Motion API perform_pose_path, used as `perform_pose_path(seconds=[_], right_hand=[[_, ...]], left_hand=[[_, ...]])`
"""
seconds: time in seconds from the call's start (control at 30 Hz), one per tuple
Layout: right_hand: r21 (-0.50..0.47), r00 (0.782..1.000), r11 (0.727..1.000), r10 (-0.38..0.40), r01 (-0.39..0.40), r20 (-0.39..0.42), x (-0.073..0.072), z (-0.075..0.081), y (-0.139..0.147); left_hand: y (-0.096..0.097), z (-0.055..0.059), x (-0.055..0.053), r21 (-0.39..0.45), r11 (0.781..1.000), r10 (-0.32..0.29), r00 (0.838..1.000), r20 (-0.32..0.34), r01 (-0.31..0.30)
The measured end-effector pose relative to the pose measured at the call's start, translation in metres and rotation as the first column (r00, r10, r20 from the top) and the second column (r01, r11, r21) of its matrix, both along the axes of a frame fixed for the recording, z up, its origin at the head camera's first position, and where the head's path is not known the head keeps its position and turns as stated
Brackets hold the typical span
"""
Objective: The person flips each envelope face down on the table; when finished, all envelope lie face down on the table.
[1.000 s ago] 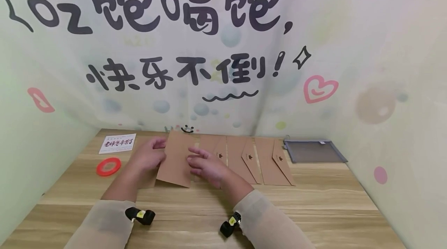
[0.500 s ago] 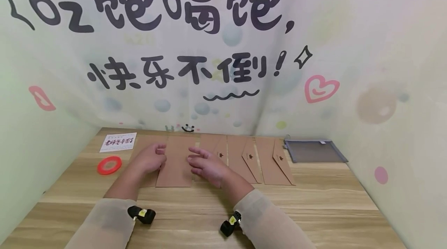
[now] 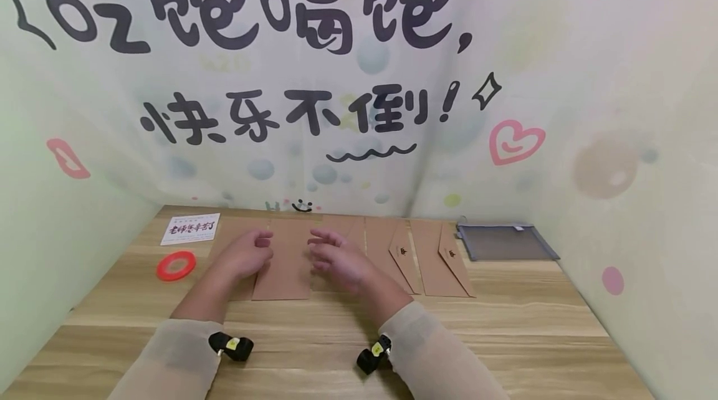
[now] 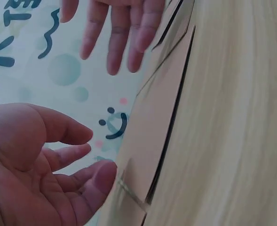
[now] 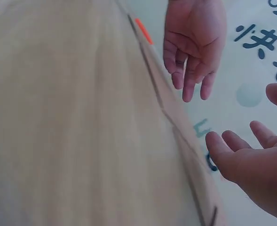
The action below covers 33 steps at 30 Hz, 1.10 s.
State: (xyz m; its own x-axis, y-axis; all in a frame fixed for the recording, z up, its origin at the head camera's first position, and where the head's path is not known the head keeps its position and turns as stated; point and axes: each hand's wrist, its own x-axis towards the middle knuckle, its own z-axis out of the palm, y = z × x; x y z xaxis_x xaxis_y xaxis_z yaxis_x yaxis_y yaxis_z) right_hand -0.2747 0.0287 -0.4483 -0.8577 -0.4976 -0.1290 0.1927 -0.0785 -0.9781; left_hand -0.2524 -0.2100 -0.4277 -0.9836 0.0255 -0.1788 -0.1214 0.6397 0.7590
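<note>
A plain brown envelope (image 3: 287, 269) lies flat on the table between my two hands, its flap side not showing. Over its left edge is my left hand (image 3: 247, 255), fingers relaxed and holding nothing; it partly hides another brown envelope (image 3: 240, 291) on that side. My right hand (image 3: 342, 261) hovers at the right edge with loosely bent, unloaded fingers, covering part of an envelope (image 3: 359, 232) with a pointed flap. In the left wrist view, a gap shows between my left hand (image 4: 49, 169) and the envelope (image 4: 157, 122) below.
Farther right lie two envelopes with small dark crowns, a middle one (image 3: 381, 257) and an end one (image 3: 429, 263). A grey mesh zip pouch (image 3: 505, 244) lies beyond them. At left are a white printed card (image 3: 189, 229) and a red tape roll (image 3: 161, 267). A printed curtain (image 3: 359, 182) stands behind.
One second ago the middle envelope stood tilted up between my hands; it dropped flat by half a second ago. Both hands have since shifted slightly right.
</note>
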Motion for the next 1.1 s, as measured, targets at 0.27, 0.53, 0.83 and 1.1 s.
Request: perform_pose_path(seconds=[0.27, 0.53, 0.83, 1.1], right_hand=[[0.011, 0.997, 0.998, -0.067, 0.067, -0.036, -0.001, 0.016, 0.027], [0.054, 0.991, 0.993, -0.1, 0.105, -0.084, -0.001, 0.016, 0.065], [0.071, 0.985, 0.985, -0.154, 0.159, -0.071, -0.009, 0.004, 0.101], [0.075, 0.988, 0.986, -0.145, 0.149, -0.058, -0.009, 0.001, 0.108]], left_hand=[[0.029, -0.002, -0.009, 0.166, 0.986, 0.038, 0.992, -0.118, -0.018], [0.068, -0.001, -0.014, 0.282, 0.959, 0.065, 0.99, -0.122, -0.028], [0.12, -0.003, -0.015, 0.419, 0.907, 0.111, 0.986, -0.122, -0.05], [0.121, -0.009, -0.013, 0.405, 0.912, 0.108, 0.989, -0.1, -0.059]])
